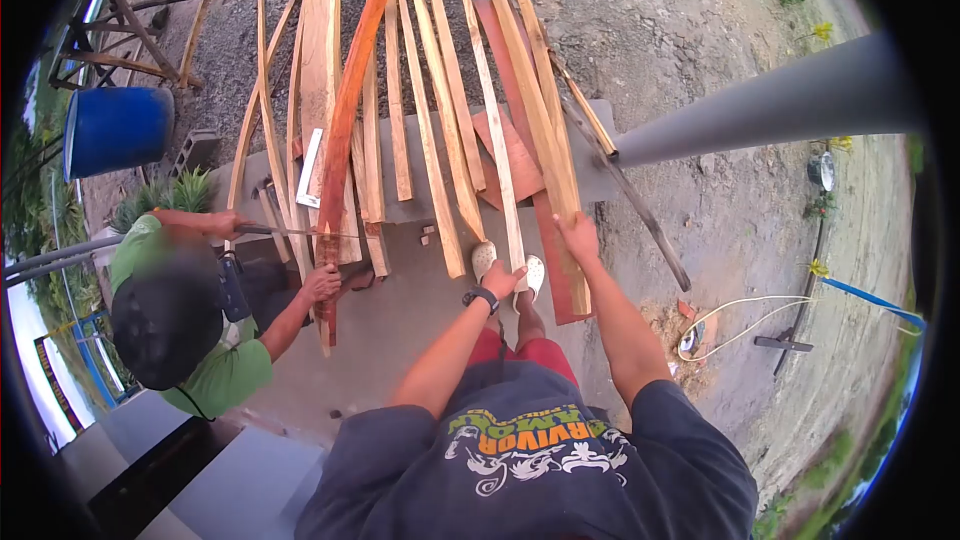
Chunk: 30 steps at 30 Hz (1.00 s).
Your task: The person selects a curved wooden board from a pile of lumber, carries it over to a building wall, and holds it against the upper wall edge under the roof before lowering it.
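Observation:
My left hand (502, 280) is closed round the near end of a narrow, pale wooden strip (500, 155), which runs away from me across the others. Further right, my right hand (577, 238) grips the edge of a wider wooden plank (545, 130) near its close end. A flat reddish board (557, 265) lies partly under that plank. Several more wooden strips (430, 120) fan out to the left of my left hand. Both pieces I hold slope down toward my feet.
At left, a person in a green shirt (235, 370) grips a reddish-brown board (350, 90) and holds a long thin dark tool (290, 231). A blue drum (118, 130) and wooden trestle (140, 30) stand beyond. A grey post (770, 100) rises right, near a pale cord (745, 307).

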Motion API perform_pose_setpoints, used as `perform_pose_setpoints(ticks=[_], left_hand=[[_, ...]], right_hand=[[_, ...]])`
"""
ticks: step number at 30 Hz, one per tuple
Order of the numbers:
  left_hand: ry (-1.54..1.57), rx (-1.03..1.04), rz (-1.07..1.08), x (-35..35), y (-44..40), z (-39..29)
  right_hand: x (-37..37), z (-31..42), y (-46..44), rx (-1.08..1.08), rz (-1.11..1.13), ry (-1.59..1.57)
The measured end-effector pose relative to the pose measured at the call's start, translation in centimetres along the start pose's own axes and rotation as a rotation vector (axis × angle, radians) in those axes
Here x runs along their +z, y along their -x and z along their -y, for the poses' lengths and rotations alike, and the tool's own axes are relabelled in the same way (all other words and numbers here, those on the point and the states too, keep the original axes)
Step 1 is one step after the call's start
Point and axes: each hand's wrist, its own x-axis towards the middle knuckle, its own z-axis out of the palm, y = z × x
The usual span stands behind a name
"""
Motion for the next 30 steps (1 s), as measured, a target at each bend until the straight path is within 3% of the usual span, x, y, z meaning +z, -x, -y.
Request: perform_pose_setpoints(ticks=[2, 8, 10, 12, 14, 15, 17, 21, 22, 24, 26, 28, 29, 30], left_hand=[[-0.061, -0.046, 0.001, 0.0, 2.7, -4.3], [-0.032, -0.125, -0.171, 2.1, 1.5, -3.9], [0.284, -0.095, 0.082, 2.4, -0.9, 0.2], [0.036, 0.266, 0.192, 0.3, -0.6, 0.5], [0.676, -0.24, 0.267, -2.1, 2.2, -3.0], [0.816, -0.218, 0.315, -2.2, 2.0, -2.3], [0.839, -0.238, 0.358, -2.7, 1.4, -1.1], [0.97, -0.232, 0.407, -3.1, 2.4, -1.2], [1.006, -0.212, 0.398, -3.4, 2.9, -2.0], [0.862, -0.246, 0.279, -3.4, 3.9, -3.9], [0.605, -0.059, 0.378, -3.2, 3.5, -2.8], [0.489, 0.246, 0.228, -2.8, 3.9, -2.8], [0.49, 0.24, 0.227, -2.5, 3.7, -2.4], [0.303, 0.319, -0.094, -2.2, 3.6, -2.0]], right_hand=[[-0.9, 1.3, 0.7, 0.036, -0.108, 0.194], [1.5, -1.7, -0.1, -0.081, -0.249, 0.484], [1.2, -1.2, 0.8, -0.058, -0.26, 0.463], [0.7, -0.4, 0.9, -0.037, -0.292, 0.434], [0.3, -0.5, 1.6, -0.06, -0.232, 0.417], [0.0, -0.4, 1.8, -0.063, -0.235, 0.42], [0.5, 0.0, 3.0, -0.188, -0.258, 0.267], [3.3, 0.1, 4.5, -0.218, -0.194, 0.035], [4.5, 0.0, 4.6, -0.168, -0.068, -0.091], [5.9, 0.8, 5.7, -0.117, 0.081, -0.218], [6.2, 2.2, 6.9, -0.279, -0.169, -0.03], [5.8, 3.4, 7.7, -0.282, -0.155, 0.016], [5.6, 3.9, 7.9, -0.294, -0.175, 0.04], [5.5, 4.5, 8.2, -0.303, -0.198, 0.064]])
